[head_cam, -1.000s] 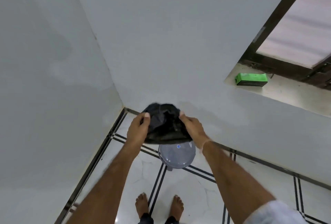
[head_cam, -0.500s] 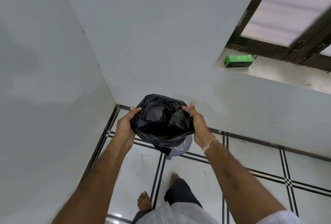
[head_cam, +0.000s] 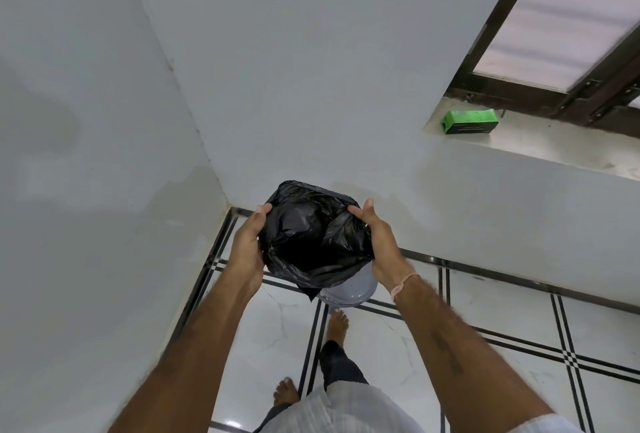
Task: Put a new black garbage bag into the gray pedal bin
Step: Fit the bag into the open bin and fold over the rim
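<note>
White walls meet over a marble floor [head_cam: 398, 339] with black inlay lines, where a person's left hand [head_cam: 246, 245] and right hand [head_cam: 381, 245] each grip a side of the black garbage bag [head_cam: 311, 235], spread open directly above the gray pedal bin [head_cam: 349, 288]. The bag appears not yet seated; lowering and cuffing remain. Print on the green box [head_cam: 469, 121], on the sill far right of the bin, is unreadable.
</note>
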`<action>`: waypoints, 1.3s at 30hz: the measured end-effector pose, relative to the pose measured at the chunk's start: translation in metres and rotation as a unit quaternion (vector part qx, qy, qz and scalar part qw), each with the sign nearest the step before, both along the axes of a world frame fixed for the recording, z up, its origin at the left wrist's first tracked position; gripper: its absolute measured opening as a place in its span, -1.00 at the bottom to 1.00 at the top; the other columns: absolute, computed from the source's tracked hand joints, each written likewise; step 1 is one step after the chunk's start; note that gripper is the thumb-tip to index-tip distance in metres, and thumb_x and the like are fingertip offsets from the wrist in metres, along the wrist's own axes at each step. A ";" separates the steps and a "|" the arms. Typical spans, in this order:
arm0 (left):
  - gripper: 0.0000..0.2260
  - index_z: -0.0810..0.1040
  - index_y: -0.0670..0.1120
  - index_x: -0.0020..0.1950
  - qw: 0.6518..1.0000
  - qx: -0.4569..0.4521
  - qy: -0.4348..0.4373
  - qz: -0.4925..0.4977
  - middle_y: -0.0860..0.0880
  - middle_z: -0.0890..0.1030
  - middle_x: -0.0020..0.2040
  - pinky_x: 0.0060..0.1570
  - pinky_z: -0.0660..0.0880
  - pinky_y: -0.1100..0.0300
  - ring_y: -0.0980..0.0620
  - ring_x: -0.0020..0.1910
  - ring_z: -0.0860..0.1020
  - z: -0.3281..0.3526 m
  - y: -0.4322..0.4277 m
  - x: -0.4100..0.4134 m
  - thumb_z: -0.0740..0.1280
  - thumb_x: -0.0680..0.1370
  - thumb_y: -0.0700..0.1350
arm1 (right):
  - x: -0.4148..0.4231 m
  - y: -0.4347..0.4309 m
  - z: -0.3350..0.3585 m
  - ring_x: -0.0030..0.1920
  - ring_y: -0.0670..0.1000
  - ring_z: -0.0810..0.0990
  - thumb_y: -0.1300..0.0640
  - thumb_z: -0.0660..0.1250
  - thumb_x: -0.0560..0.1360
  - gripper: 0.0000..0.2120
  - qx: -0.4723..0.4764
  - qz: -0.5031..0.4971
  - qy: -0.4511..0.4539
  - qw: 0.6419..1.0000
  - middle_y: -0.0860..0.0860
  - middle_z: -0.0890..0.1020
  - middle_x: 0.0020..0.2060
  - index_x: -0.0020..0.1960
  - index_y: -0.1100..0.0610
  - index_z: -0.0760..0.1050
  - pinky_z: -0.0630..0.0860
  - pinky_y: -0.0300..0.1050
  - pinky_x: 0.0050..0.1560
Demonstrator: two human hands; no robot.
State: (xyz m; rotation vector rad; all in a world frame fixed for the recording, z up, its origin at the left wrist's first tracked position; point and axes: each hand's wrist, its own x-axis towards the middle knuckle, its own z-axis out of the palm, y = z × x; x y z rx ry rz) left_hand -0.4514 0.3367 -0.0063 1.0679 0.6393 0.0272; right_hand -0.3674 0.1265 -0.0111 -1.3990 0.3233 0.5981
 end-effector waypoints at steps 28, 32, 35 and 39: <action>-0.54 0.53 0.11 0.40 0.996 -0.005 0.087 -0.030 0.09 0.69 0.25 0.16 0.56 0.13 0.13 0.21 0.65 -0.141 -0.039 0.087 0.07 0.66 0.27 | 0.081 -0.043 -0.137 0.09 -0.13 0.73 -0.35 0.11 0.62 -0.47 -0.075 -0.076 0.050 0.993 -0.11 0.77 0.06 0.25 -0.05 0.67 0.61 -0.23 0.01; -0.49 0.52 0.01 0.45 0.991 -0.071 0.117 -0.003 0.01 0.68 0.28 0.28 0.52 0.02 0.01 0.28 0.62 -0.194 -0.052 0.105 0.05 0.68 0.26 | 0.093 -0.054 -0.181 0.01 -0.16 0.75 -0.42 0.16 0.50 -0.40 -0.105 -0.065 0.042 0.991 -0.10 0.78 0.02 0.23 -0.05 0.67 0.62 -0.31 -0.09; -0.55 0.59 0.00 0.28 0.985 -0.119 0.126 0.003 0.01 0.76 0.11 0.07 0.57 0.08 0.02 0.15 0.68 -0.246 -0.061 0.120 0.01 0.72 0.19 | 0.105 -0.064 -0.230 -0.05 -0.20 0.75 -0.35 0.15 0.56 -0.52 -0.110 -0.072 0.043 0.990 -0.14 0.79 -0.07 0.09 -0.08 0.69 0.57 -0.35 -0.11; -0.49 0.52 -0.08 0.44 0.976 -0.147 0.154 0.033 -0.10 0.70 0.24 0.10 0.57 -0.02 -0.11 0.24 0.65 -0.325 -0.068 0.136 0.02 0.72 0.19 | 0.117 -0.069 -0.303 0.06 -0.17 0.73 -0.33 0.10 0.61 -0.52 -0.117 -0.073 0.038 0.990 -0.12 0.78 0.02 0.16 -0.10 0.67 0.56 -0.31 -0.01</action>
